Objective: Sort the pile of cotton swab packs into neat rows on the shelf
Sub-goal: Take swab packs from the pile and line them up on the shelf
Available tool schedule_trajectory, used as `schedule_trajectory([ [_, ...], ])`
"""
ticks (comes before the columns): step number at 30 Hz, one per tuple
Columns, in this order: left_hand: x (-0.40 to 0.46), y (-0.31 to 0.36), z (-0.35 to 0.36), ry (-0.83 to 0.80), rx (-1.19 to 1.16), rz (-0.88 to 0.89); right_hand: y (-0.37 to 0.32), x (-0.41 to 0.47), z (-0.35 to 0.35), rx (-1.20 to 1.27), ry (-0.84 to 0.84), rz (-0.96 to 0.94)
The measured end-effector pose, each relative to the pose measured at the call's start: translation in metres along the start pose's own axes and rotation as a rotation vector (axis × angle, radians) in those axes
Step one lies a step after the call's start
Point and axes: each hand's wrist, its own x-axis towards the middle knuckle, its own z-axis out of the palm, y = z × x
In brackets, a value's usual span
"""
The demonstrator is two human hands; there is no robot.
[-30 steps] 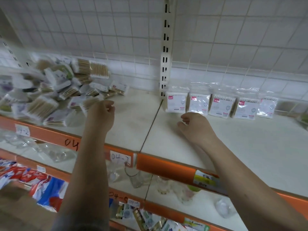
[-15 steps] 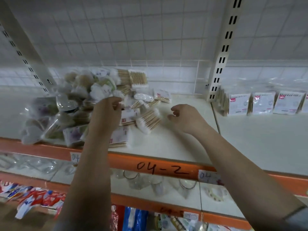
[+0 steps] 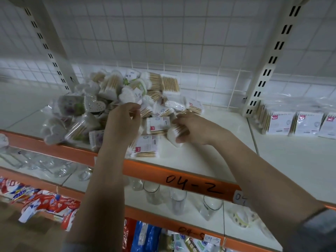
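Far left of the shelf (image 3: 209, 160): white, smooth board with an orange front rail (image 3: 145, 169) marked "04-2" by hand. On it a loose pile of cotton swab packs (image 3: 112, 99), clear crinkled plastic over wooden sticks with white cotton tips, some packs heart-shaped, some flat and square with printed white cards. Left hand (image 3: 123, 120) reaches straight in from below, forearm bare, back of hand toward the viewer, at the front edge of the pile; fingers curled inward with the tips drawn together at a pack's edge, though exactly what they pinch cannot be made out. Two flat card-faced packs (image 3: 151, 142) lie stacked just beside and below that hand, near the rail. Right hand (image 3: 192, 128) comes in at a slant from the lower right, wrist bent, fingers and thumb curled round one pack (image 3: 174, 135), its white cotton ends poking out leftward past the knuckles, held just above the shelf surface. Slotted cream upright (image 3: 269, 60) behind, against a white wire grid over tiled wall. Far right: a tidy row of packs (image 3: 298, 124) standing upright, card faces forward, side by side. Below: clear glass tumblers (image 3: 178, 200) on the next shelf down.
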Motion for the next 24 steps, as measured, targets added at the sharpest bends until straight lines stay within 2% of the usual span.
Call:
schedule_trajectory([
  [6, -0.007, 0.001, -0.006, 0.013, 0.020, -0.066, 0.005, -0.003, 0.000, -0.178, -0.029, -0.012],
  [10, -0.010, -0.007, -0.005, -0.033, 0.080, -0.160, 0.008, -0.008, 0.006, -0.169, 0.053, 0.022],
  [17, -0.018, -0.014, 0.003, -0.210, 0.207, -0.244, 0.008, -0.030, 0.011, 0.215, 0.291, 0.160],
  [20, -0.022, -0.010, 0.007, -0.161, 0.216, -0.210, 0.005, -0.044, 0.012, 0.329, 0.381, 0.194],
  [24, -0.018, -0.004, 0.010, -0.088, 0.053, -0.134, 0.005, -0.060, 0.016, 0.451, 0.507, 0.266],
])
